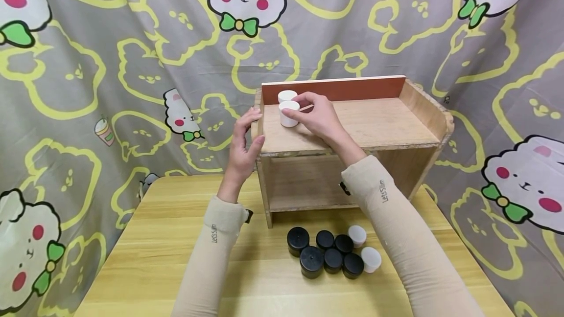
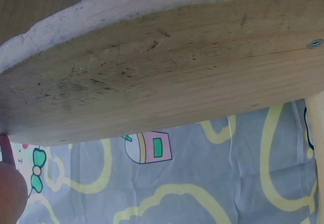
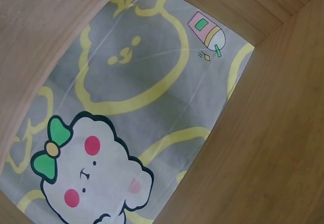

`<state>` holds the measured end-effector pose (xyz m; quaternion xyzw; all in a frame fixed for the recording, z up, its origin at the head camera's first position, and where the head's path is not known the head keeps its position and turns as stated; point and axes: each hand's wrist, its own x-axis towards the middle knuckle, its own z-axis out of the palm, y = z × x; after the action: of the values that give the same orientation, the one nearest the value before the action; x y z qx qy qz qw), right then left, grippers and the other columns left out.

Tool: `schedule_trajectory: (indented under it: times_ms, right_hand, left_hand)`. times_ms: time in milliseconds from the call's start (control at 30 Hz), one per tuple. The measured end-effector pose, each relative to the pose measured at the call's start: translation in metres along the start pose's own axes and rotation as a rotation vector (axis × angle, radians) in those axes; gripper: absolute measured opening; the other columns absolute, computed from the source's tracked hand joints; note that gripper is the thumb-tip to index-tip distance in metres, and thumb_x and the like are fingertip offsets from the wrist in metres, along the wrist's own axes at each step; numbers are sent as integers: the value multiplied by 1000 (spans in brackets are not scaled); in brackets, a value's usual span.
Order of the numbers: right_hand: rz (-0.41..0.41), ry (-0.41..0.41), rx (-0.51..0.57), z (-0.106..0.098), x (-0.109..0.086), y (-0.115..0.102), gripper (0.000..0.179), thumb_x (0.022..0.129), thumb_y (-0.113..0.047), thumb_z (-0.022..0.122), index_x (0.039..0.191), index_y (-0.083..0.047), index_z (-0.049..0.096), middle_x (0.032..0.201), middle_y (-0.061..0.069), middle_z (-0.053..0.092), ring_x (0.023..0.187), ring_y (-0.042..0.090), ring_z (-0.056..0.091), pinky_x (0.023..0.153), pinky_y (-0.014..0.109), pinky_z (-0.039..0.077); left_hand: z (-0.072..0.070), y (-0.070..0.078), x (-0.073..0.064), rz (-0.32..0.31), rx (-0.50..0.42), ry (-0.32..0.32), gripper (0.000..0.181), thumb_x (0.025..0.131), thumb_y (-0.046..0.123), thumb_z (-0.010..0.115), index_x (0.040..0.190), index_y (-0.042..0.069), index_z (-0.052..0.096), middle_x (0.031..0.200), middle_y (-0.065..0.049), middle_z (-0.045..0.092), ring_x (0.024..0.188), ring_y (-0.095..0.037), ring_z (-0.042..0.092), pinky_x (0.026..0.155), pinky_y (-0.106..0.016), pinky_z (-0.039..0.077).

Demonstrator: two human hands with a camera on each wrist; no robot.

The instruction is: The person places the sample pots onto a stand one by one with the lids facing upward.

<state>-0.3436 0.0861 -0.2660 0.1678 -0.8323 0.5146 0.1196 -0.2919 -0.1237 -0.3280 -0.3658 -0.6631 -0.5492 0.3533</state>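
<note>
On the top board of a wooden shelf (image 1: 370, 124), my right hand (image 1: 318, 115) pinches a small white round jar (image 1: 289, 117) between thumb and fingers. Right behind it stands a second white jar (image 1: 288, 96), partly covered by the front one. My left hand (image 1: 244, 143) grips the shelf's left side panel (image 2: 167, 72), its fingers at the top edge and the thumb at the front. The left wrist view takes in the panel's outer face, with a bit of that hand at the lower left. No hand or jar appears in the right wrist view, only the shelf's wooden boards (image 3: 253, 148).
Several black-lidded jars (image 1: 311, 261), two of them larger, stand grouped on the wooden table (image 1: 163, 243) before the shelf. Two white jars (image 1: 371, 259) stand at their right, near my right sleeve. A patterned curtain (image 1: 176, 62) hangs behind. The shelf has a raised back strip (image 1: 352, 90).
</note>
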Motion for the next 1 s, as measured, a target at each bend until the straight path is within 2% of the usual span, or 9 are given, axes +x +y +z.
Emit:
schedule_trajectory:
  times_ms: [267, 633, 833, 900, 1000]
  right_hand:
    - [7, 3, -3, -1, 0, 2, 45, 87, -33, 85, 120, -6, 71, 114, 12, 75, 103, 24, 71, 88, 33, 56]
    - [5, 0, -12, -2, -1, 1, 46, 87, -33, 85, 121, -6, 72, 115, 12, 75, 104, 24, 71, 90, 36, 57]
    - [4, -6, -20, -2, -1, -1, 46, 87, -34, 84, 121, -6, 71, 116, 12, 74, 105, 24, 71, 90, 36, 57]
    - [6, -8, -21, -2, -1, -1, 46, 87, -34, 84, 121, -6, 71, 116, 12, 74, 105, 24, 71, 89, 36, 57]
    - [17, -17, -29, -3, -1, -1, 47, 87, -34, 85, 123, -6, 71, 117, 12, 74, 105, 24, 71, 90, 36, 57]
  left_hand:
    - [1, 0, 0, 2, -3, 0, 43, 90, -2, 56, 130, -17, 48, 141, -37, 48, 148, -52, 34, 124, -45, 34]
    - [1, -1, 0, -13, 0, 1, 42, 96, 9, 58, 130, -14, 49, 142, -36, 48, 148, -51, 33, 124, -44, 34]
    - [-1, -28, -4, 7, 18, 4, 46, 94, 10, 58, 134, -11, 50, 146, -31, 49, 150, -45, 34, 124, -47, 34]
    - [-1, -38, -6, 17, 21, 5, 47, 96, 17, 60, 136, -8, 51, 147, -28, 50, 151, -41, 35, 124, -47, 34]
    - [-2, -42, -7, 12, 21, -1, 52, 100, 34, 61, 137, -2, 52, 148, -23, 51, 153, -35, 35, 124, -46, 35]
